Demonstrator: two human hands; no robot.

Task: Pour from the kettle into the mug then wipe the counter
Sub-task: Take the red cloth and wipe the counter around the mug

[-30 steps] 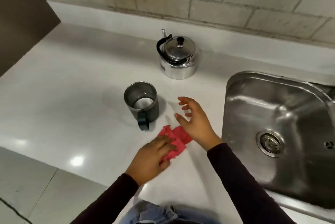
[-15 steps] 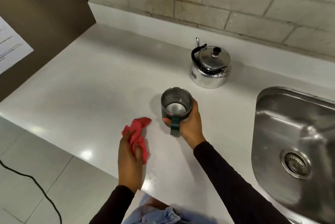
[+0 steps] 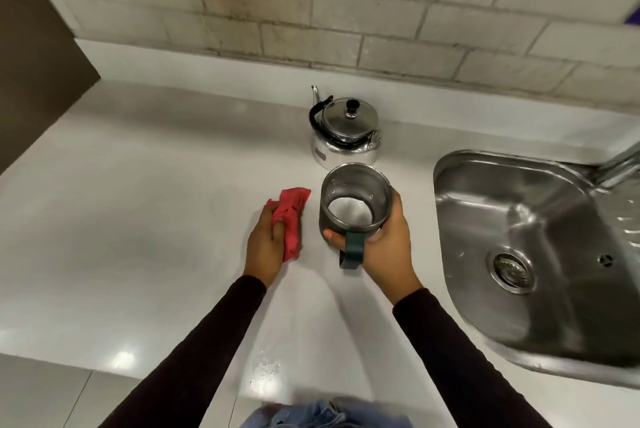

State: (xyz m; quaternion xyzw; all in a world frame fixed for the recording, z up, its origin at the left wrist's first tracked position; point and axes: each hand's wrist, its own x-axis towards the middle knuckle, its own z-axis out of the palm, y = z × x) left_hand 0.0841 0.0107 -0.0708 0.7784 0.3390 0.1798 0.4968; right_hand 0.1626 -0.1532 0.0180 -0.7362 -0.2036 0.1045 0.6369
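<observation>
A steel kettle (image 3: 346, 131) with a black handle stands upright at the back of the white counter (image 3: 145, 219), lid on. My right hand (image 3: 388, 247) grips a grey metal mug (image 3: 355, 199) with a dark green handle, raised above the counter just in front of the kettle; liquid shows in its bottom. My left hand (image 3: 266, 244) presses a crumpled red cloth (image 3: 291, 216) onto the counter just left of the mug.
A steel sink (image 3: 540, 254) with a drain is sunk into the counter at the right, a tap at its far corner. A few water drops (image 3: 266, 368) lie near the front edge. A brick wall runs behind; a dark panel stands at the left.
My right hand took hold of the mug and lifted it toward the kettle. My left hand bunched up the red cloth and slid it left, away from the front edge.
</observation>
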